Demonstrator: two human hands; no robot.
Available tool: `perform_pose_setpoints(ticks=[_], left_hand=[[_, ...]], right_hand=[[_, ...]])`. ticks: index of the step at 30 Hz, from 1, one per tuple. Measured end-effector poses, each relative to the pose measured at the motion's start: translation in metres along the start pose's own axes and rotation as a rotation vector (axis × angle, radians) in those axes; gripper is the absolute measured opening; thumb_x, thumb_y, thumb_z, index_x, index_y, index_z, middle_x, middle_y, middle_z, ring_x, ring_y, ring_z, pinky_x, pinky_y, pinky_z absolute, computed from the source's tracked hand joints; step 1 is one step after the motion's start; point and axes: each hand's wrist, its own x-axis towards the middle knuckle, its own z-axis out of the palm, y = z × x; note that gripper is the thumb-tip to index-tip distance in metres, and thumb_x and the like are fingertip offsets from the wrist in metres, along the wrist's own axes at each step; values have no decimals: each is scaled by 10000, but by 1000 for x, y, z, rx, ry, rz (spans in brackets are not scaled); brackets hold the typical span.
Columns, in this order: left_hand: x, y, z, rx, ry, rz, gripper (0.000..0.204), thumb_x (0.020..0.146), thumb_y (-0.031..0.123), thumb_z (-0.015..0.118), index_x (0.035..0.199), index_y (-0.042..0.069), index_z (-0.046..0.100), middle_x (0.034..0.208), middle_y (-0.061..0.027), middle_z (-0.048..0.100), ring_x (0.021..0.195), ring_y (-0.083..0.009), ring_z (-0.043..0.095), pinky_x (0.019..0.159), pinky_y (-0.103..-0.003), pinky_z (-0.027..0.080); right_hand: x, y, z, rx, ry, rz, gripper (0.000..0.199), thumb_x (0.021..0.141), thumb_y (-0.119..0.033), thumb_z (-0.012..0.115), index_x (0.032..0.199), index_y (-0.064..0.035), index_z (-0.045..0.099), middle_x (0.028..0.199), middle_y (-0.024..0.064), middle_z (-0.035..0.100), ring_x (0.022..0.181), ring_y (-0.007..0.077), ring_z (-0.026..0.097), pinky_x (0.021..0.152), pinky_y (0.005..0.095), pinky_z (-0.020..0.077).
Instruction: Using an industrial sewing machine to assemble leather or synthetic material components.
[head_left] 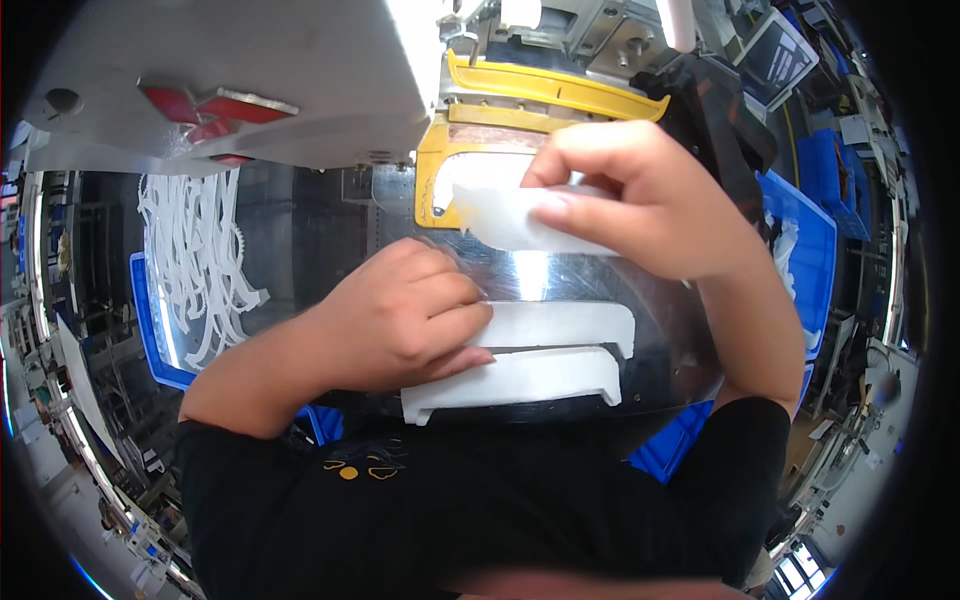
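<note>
My right hand (650, 195) pinches a thin white curved sheet piece (510, 220) between thumb and fingers. It holds the piece over the front of a yellow fixture (432, 180). A white shape (480, 172) shows inside the fixture's frame, partly covered by my hand. My left hand (410, 315) is closed, its fingers curled in at the left end of a white strip with a bent-down end (560, 325). What those fingers hold, if anything, is hidden. Just below lies a second white strip with two short legs (520, 380), near my left thumb.
A grey machine housing with a red emblem (220, 105) overhangs the upper left. A yellow curved bar (560, 88) stands behind the fixture. Tangled white strips (195, 260) lie by a blue bin (160, 340) at left. Another blue bin (815, 260) stands at right.
</note>
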Motion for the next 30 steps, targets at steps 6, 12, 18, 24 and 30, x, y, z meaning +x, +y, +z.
perform_pose_setpoints(ticks=[6, 12, 18, 24, 30], left_hand=[[-2, -6, -3, 205, 74, -128, 338, 843, 220, 881, 1114, 43, 780, 957, -63, 719, 879, -258, 673, 824, -403, 528], [-6, -7, -4, 333, 124, -272, 385, 866, 221, 865, 1196, 35, 793, 944, -62, 700, 859, -256, 652, 822, -400, 512], [-5, -8, -5, 378, 102, -347, 445, 869, 248, 862, 1262, 52, 792, 956, -54, 681, 881, -256, 641, 842, -413, 505], [-4, -12, -4, 431, 103, -356, 464, 896, 300, 834, 1301, 82, 779, 943, -33, 619, 891, -237, 596, 830, -393, 497], [-3, -9, -4, 374, 66, -438, 506, 885, 277, 852, 1332, 57, 767, 1039, -81, 669, 940, -286, 619, 885, -417, 512]], right_hand=[[28, 33, 18, -306, 138, 75, 272, 974, -261, 783, 960, 11, 785, 819, 179, 735, 732, 280, 700, 712, 394, 551], [27, 36, 25, -420, 277, 84, 280, 949, -271, 798, 964, 8, 804, 863, 227, 764, 791, 372, 753, 764, 443, 584], [27, 35, 26, -482, 296, 110, 275, 945, -271, 790, 977, 1, 815, 843, 231, 762, 784, 392, 753, 782, 461, 593], [26, 32, 24, -513, 285, 141, 263, 941, -263, 787, 979, -5, 820, 838, 232, 760, 794, 399, 754, 792, 468, 597], [27, 30, 24, -525, 267, 155, 258, 935, -267, 797, 975, -12, 813, 868, 220, 772, 838, 387, 765, 821, 462, 603]])
